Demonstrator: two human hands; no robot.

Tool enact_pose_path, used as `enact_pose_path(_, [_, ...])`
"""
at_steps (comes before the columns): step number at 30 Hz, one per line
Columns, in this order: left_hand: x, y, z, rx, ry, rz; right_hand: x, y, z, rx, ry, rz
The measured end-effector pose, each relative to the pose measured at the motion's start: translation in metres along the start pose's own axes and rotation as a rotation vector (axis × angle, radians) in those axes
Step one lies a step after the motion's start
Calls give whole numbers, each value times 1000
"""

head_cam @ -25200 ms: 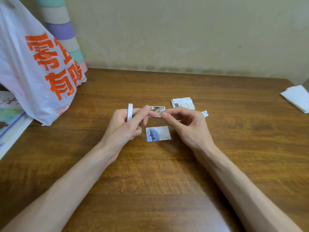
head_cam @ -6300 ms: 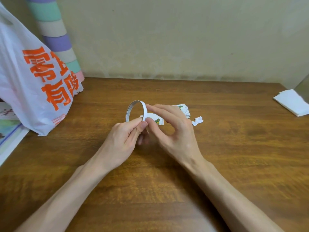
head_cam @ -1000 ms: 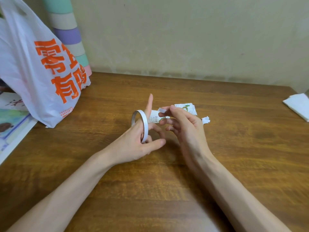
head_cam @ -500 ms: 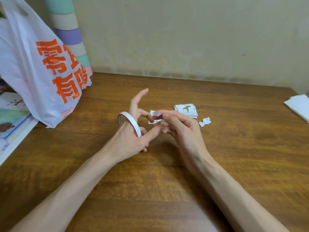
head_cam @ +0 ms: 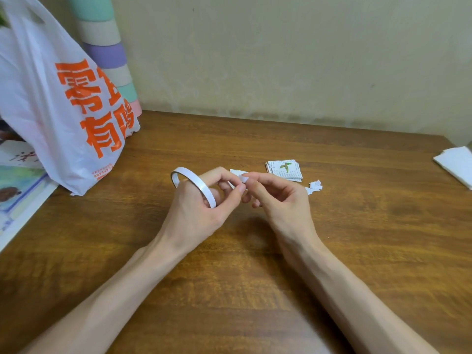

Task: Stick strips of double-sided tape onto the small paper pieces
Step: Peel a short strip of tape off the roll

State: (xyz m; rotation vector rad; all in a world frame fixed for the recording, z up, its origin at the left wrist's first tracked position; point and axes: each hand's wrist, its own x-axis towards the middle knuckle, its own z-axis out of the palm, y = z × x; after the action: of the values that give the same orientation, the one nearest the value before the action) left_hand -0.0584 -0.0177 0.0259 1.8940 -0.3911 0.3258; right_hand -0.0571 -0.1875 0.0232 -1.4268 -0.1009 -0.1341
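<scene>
My left hand wears a thin white roll of double-sided tape looped around its fingers. Its thumb and forefinger pinch a small white paper piece held above the wooden table. My right hand meets it from the right, its thumb and forefinger pinching a short white strip of tape at the piece's edge. Most of the piece is hidden by my fingers. A small stack of printed paper pieces lies just beyond my right hand.
Torn white scraps lie right of the stack. A white plastic bag with orange print stands at the left, with a striped pastel column behind it and printed sheets beside it. Folded white paper sits at the right edge.
My left hand's raised fingers have curled down and closed onto the paper piece. The tape roll stays on that hand. My right hand has shifted slightly and pinches the strip at the piece.
</scene>
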Motion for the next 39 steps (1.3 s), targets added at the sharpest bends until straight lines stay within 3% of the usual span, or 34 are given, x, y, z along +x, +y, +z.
enact_pose_path(6, [1,-2,0,57,87,22,-3,0,4,-9,-30,-32])
enact_pose_path(10, [4,-5,-5,26,169,-59,-4,4,7,-165,-94,-119])
enact_pose_path(21, [8,-7,-7,-141,161,-154,-2,9,8,-344,-96,-166])
enact_pose_path(39, [9,-3,-9,-150,150,-152,-2,4,11,-291,-101,-88])
